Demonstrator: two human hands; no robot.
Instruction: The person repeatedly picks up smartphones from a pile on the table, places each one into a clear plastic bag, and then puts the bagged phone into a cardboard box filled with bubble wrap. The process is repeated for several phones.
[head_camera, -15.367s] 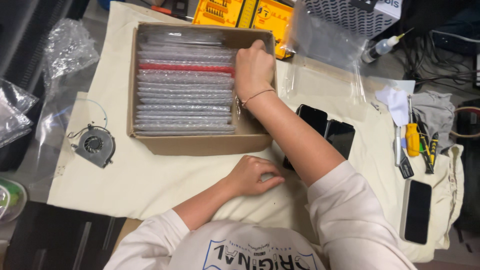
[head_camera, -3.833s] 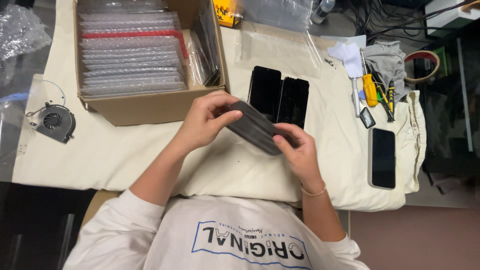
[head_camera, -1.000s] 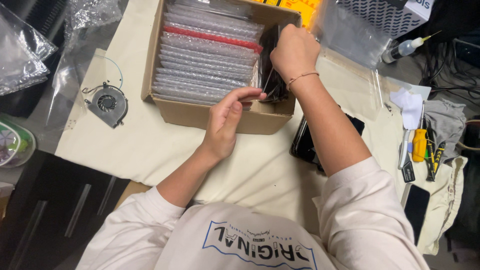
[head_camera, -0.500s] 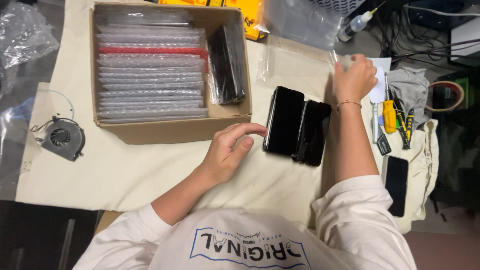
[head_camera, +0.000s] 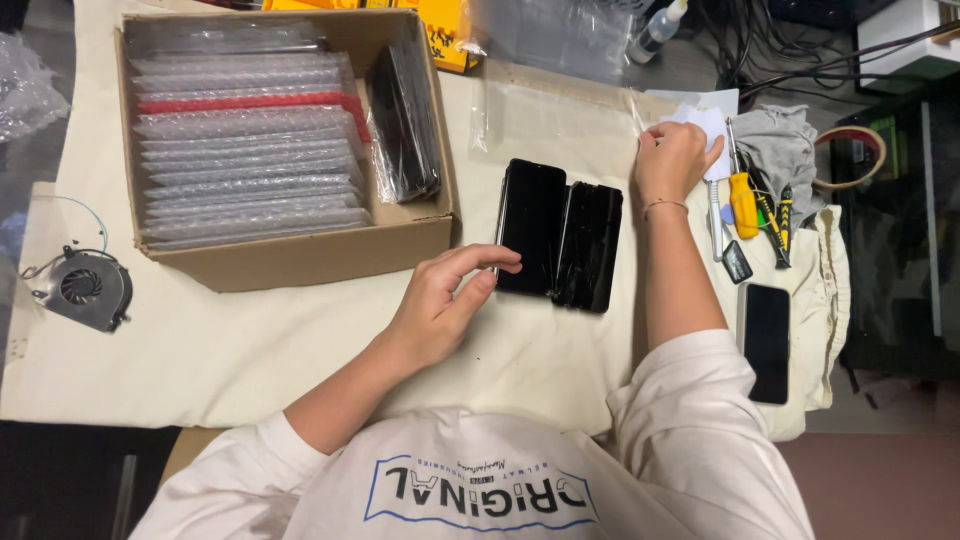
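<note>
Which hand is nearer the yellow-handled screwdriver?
Right. The right hand rests on a white cloth just beside the yellow-handled screwdriver; the left hand touches a black phone, farther away.

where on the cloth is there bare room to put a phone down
Bare cloth lies in front of the cardboard box, between the small fan and the left hand. A smaller patch sits behind the two dark phones. By the right hand it is crowded with tools.

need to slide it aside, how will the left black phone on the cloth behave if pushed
The left black phone looks flat and rigid, so it probably slides without tipping. The cloth may drag or bunch. It touches the second phone, likely nudging it.
</note>
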